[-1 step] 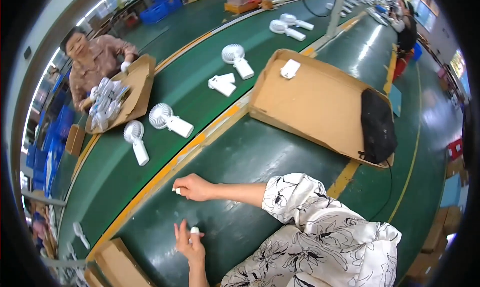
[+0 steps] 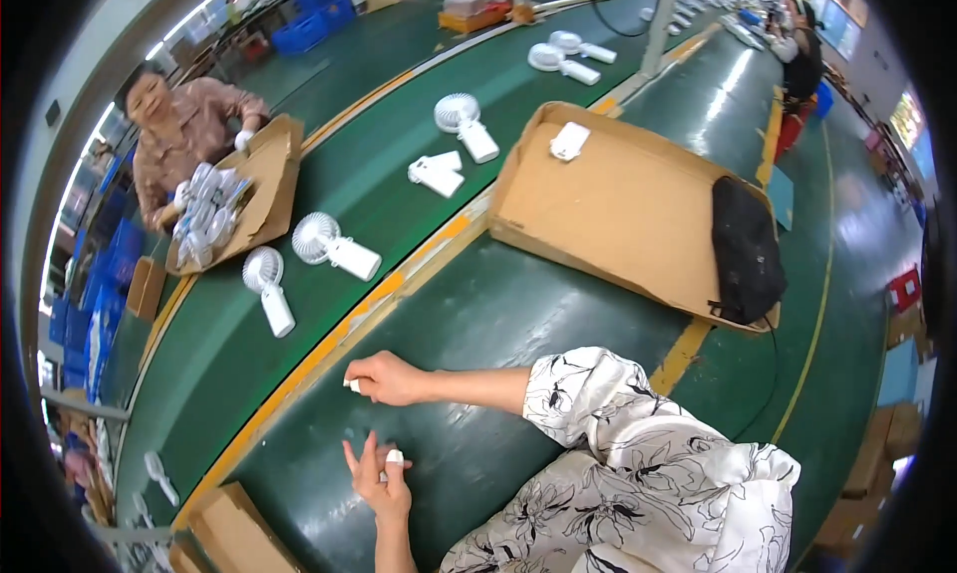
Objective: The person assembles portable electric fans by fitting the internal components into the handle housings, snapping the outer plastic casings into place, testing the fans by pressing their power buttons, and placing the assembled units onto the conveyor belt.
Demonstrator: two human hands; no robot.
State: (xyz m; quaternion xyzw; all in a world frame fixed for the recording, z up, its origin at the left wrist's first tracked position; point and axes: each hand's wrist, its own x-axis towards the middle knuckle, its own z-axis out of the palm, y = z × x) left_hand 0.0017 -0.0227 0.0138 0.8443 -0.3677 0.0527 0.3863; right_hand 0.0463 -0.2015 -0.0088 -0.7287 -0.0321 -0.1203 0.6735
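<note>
My left hand (image 2: 381, 481) is raised above the dark green worktop, fingers apart, with a white cover on the thumb tip. Farther off, near the belt's edge, my right hand (image 2: 389, 379) has its fingers curled in, and white shows at the fingertips. Whether it holds anything is hidden. Across the orange-yellow edge strip, white handheld fans lie on the green belt: one fan (image 2: 337, 247) is nearest my right hand, another fan (image 2: 269, 294) is to its left, and a third fan (image 2: 467, 127) is farther up. Two white flat pieces (image 2: 437, 173) lie between them.
On the right, a shallow cardboard tray (image 2: 618, 224) holds a white piece (image 2: 569, 141) and a black cloth bag (image 2: 746, 254). Another cardboard box (image 2: 234, 531) stands at lower left. Across the belt, a person (image 2: 174, 129) holds a carton (image 2: 267, 189) of wrapped white items.
The whole view has shifted slightly, moving the fans and tray a little left and down in it. My left fingers have moved slightly; my right hand keeps its curled pose.
</note>
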